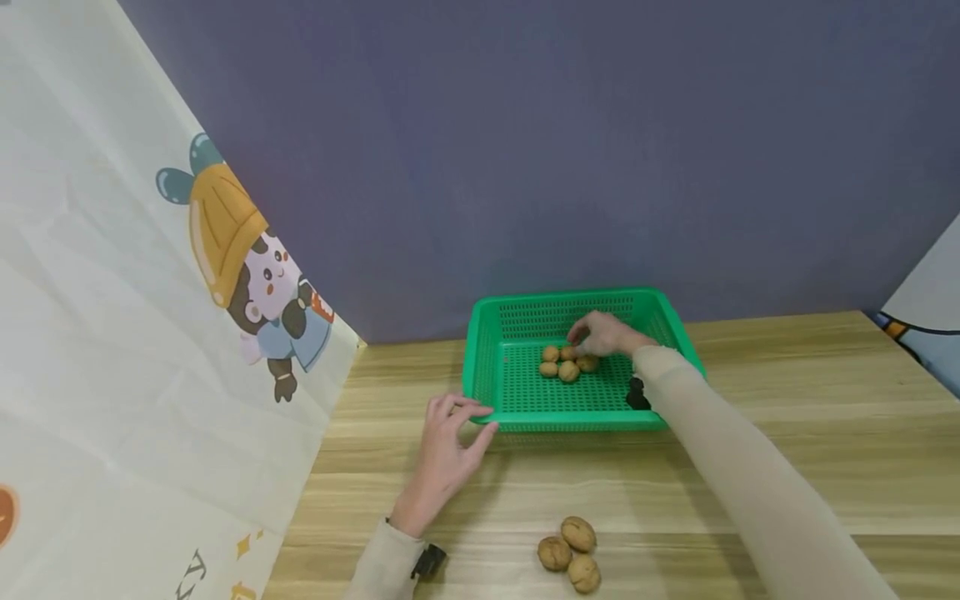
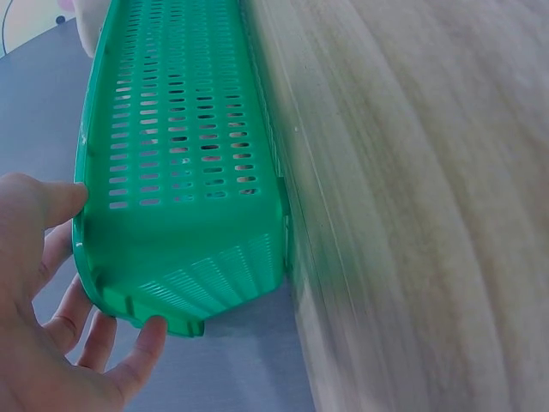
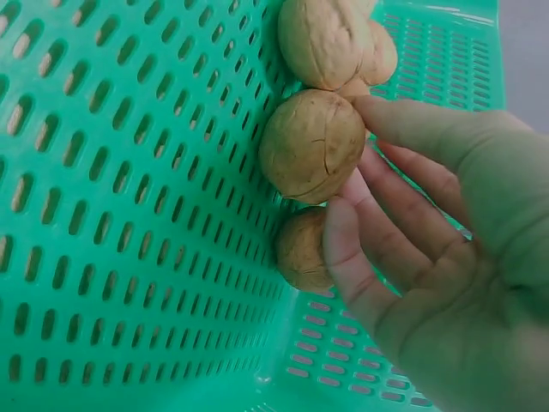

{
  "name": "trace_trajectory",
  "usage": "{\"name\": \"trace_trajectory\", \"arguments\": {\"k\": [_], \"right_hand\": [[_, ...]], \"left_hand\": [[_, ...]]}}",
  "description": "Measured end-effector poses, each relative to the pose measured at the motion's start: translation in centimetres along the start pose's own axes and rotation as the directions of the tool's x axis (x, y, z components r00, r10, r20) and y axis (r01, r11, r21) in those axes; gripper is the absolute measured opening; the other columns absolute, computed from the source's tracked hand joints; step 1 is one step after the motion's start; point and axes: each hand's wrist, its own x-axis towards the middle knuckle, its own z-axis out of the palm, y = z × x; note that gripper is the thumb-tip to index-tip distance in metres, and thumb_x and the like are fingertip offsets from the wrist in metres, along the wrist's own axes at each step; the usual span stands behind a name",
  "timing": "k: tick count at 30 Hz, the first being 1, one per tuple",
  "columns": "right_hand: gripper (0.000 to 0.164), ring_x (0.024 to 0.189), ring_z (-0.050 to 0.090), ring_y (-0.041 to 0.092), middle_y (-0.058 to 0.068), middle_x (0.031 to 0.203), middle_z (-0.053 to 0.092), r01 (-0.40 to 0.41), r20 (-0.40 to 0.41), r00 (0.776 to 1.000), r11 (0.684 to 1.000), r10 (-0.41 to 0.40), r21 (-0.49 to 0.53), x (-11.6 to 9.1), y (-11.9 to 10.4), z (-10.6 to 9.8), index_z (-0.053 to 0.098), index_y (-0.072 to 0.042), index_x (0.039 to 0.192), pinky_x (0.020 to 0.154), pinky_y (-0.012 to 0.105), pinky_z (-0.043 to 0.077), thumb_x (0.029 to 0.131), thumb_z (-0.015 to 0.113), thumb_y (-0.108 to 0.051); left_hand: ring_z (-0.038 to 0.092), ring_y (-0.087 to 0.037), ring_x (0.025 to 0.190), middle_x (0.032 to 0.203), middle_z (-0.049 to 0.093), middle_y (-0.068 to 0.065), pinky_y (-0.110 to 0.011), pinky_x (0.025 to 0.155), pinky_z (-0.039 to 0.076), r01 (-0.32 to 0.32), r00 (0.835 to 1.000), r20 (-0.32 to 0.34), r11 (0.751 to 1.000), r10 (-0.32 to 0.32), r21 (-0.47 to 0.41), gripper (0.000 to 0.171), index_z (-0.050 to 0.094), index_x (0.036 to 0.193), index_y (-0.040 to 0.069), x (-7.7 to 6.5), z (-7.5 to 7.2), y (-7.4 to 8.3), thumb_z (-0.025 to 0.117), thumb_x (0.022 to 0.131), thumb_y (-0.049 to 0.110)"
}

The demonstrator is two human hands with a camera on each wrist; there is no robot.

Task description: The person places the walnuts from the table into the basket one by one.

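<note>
A green plastic basket (image 1: 577,421) with slotted sides stands on the wooden table. My left hand (image 1: 442,454) holds its near left corner, thumb and fingertips at the rim; the left wrist view shows the fingers spread around the corner of the basket (image 2: 171,225). Inside the basket, several walnuts (image 1: 568,372) lie grouped on the mesh floor. My right hand (image 1: 602,335) reaches in among them from the right. Seen from the right wrist, its thumb and forefinger pinch one walnut (image 3: 313,148), with other walnuts (image 3: 322,41) close beside it.
Three loose walnuts (image 1: 578,534) lie together on the table (image 1: 480,500) in front of the basket. A dark blue-grey wall (image 1: 570,150) rises right behind it. A white sheet with a cartoon figure (image 1: 262,283) borders the left side.
</note>
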Motion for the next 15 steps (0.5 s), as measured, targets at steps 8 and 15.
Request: {"name": "trace_trajectory", "arguments": {"k": [8, 15], "right_hand": [[0.042, 0.132, 0.060, 0.044, 0.023, 0.140, 0.067, 0.039, -0.021, 0.999, 0.999, -0.039, 0.023, -0.3, -0.2, -1.7, 0.065, 0.002, 0.140, 0.110, 0.060, 0.050, 0.104, 0.069, -0.019], [0.044, 0.131, 0.062, 0.041, 0.019, 0.139, 0.069, 0.150, -0.080, 0.986, 0.986, -0.144, 0.069, -2.0, -2.1, -4.7, 0.066, -0.002, 0.140, 0.110, 0.061, 0.050, 0.102, 0.073, -0.024]], "left_hand": [[0.055, -0.029, 0.120, 0.116, 0.070, -0.005, -0.052, 0.102, 0.049, 0.010, 1.000, -0.008, 1.000, -0.010, 0.004, 0.017, 0.081, 0.107, 0.013, 0.4, 0.7, 0.2, 0.084, 0.092, 0.021], [0.055, -0.029, 0.119, 0.115, 0.070, -0.006, -0.052, 0.100, 0.050, 0.017, 1.000, -0.021, 1.000, -0.017, 0.014, 0.017, 0.081, 0.106, 0.012, 0.7, 1.1, 0.3, 0.084, 0.091, 0.020]]}}
